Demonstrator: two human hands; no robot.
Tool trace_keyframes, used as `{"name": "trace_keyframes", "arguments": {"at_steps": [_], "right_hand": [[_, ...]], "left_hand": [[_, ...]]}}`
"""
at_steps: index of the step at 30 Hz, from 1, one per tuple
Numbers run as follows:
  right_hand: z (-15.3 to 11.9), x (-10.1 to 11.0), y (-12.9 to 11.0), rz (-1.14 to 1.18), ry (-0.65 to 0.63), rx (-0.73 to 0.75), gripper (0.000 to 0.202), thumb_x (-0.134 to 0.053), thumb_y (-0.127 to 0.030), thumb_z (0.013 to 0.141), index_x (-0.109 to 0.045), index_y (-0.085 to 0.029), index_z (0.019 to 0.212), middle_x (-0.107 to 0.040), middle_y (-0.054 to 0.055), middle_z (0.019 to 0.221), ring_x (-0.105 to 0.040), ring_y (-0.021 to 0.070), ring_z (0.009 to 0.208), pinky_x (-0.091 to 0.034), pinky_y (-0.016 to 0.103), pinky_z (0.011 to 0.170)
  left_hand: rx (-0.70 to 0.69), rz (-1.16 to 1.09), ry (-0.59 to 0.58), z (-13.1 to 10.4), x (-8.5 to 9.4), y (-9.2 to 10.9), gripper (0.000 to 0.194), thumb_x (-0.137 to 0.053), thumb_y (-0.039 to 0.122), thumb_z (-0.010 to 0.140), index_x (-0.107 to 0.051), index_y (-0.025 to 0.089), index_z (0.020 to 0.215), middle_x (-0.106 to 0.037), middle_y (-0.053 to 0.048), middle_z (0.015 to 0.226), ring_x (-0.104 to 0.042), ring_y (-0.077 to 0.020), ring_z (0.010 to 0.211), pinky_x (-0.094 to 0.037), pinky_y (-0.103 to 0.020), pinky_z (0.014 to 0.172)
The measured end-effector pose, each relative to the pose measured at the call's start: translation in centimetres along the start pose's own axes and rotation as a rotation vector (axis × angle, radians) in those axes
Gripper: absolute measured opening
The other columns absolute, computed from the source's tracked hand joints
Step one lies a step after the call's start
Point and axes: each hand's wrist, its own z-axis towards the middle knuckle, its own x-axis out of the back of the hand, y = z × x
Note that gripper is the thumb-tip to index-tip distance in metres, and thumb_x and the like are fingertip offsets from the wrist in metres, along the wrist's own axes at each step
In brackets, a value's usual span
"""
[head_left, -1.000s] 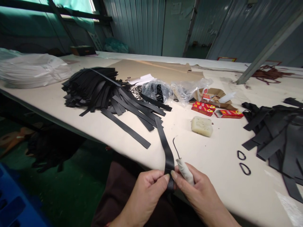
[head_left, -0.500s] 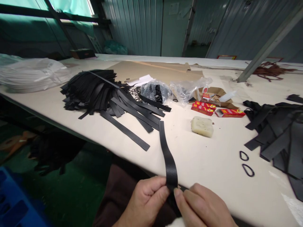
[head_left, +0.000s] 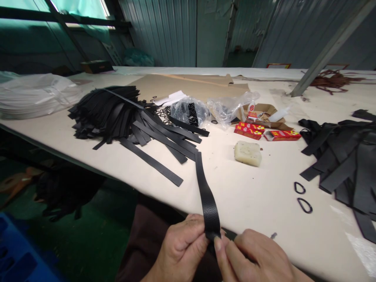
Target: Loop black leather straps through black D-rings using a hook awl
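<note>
A black leather strap [head_left: 209,199] runs from the table top down over its near edge, bending where my fingers grip its lower end. My left hand [head_left: 183,243] pinches the strap's left edge between thumb and fingers. From the other side, my right hand [head_left: 249,254] is closed on the same end, its thumb pressed at the fold. What lies under the fold is hidden by my fingers. The strap's far end rests beside a heap of similar black straps [head_left: 108,113]. Two black D-shaped rings [head_left: 304,205] lie on the table to the right.
A pale yellowish block [head_left: 248,153] sits mid-table, with red boxes [head_left: 282,135] behind it. More black straps [head_left: 346,156] are piled at right. Clear plastic bags [head_left: 190,111] and loose rings lie further back. A slanted metal post [head_left: 326,51] stands at the back right.
Both hands still hold the strap's near end; my right fingers have shifted slightly at the fold. A small dark mark now shows on the table beside my right hand. The view has shifted slightly.
</note>
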Motion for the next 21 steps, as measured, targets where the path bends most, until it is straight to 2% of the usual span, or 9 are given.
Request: {"name": "trace_keyframes", "arguments": {"at_steps": [6, 8, 11, 17, 21], "right_hand": [[0.1, -0.2, 0.3, 0.02, 0.02, 0.103, 0.036, -0.048, -0.011, 0.081, -0.047, -0.022, 0.047, -0.038, -0.004, 0.035, -0.035, 0.0087, 0.028, -0.025, 0.027, 0.028], [0.1, -0.2, 0.4, 0.01, 0.006, 0.079, 0.032, -0.047, -0.011, 0.081, -0.052, -0.022, 0.052, -0.041, -0.004, 0.036, -0.038, 0.0098, 0.03, -0.029, 0.026, 0.029], [0.2, 0.1, 0.6, 0.016, 0.03, 0.063, 0.031, -0.043, -0.012, 0.084, -0.058, -0.021, 0.059, -0.045, -0.002, 0.037, -0.041, 0.0117, 0.031, -0.032, 0.026, 0.029], [0.3, 1.4, 1.5, 0.151, -0.107, 0.181, 0.033, -0.036, -0.014, 0.09, -0.064, -0.017, 0.073, -0.056, 0.002, 0.043, -0.049, 0.0128, 0.035, -0.04, 0.024, 0.032], [-0.5, 1.5, 1.7, 0.126, -0.082, 0.287, 0.024, -0.04, -0.006, 0.087, -0.063, -0.014, 0.087, -0.07, 0.006, 0.066, -0.057, 0.016, 0.045, -0.045, 0.029, 0.037]], "left_hand": [[-0.204, 0.115, 0.066, 0.2, -0.4, 0.2, 0.025, -0.046, 0.006, 0.081, -0.066, 0.018, 0.091, -0.068, -0.006, 0.081, -0.06, -0.0169, 0.075, -0.05, -0.027, 0.074], [-0.276, 0.169, 0.122, 0.3, -0.6, 0.1, 0.027, -0.046, 0.004, 0.079, -0.065, 0.017, 0.093, -0.068, -0.006, 0.081, -0.061, -0.0172, 0.075, -0.051, -0.027, 0.073], [-0.308, 0.236, 0.163, 0.2, -0.8, -0.1, 0.032, -0.046, 0.002, 0.078, -0.062, 0.017, 0.101, -0.068, -0.008, 0.089, -0.063, -0.0179, 0.081, -0.052, -0.027, 0.075], [-0.406, 0.3, 0.109, 0.1, -0.5, -0.7, 0.037, -0.046, -0.002, 0.077, -0.057, 0.016, 0.107, -0.069, -0.011, 0.099, -0.065, -0.0197, 0.088, -0.054, -0.027, 0.077], [-0.395, 0.319, 0.076, 0.1, -0.1, -0.7, 0.036, -0.046, 0.002, 0.081, -0.056, 0.018, 0.111, -0.069, -0.011, 0.102, -0.065, -0.0208, 0.092, -0.055, -0.028, 0.079]]}}
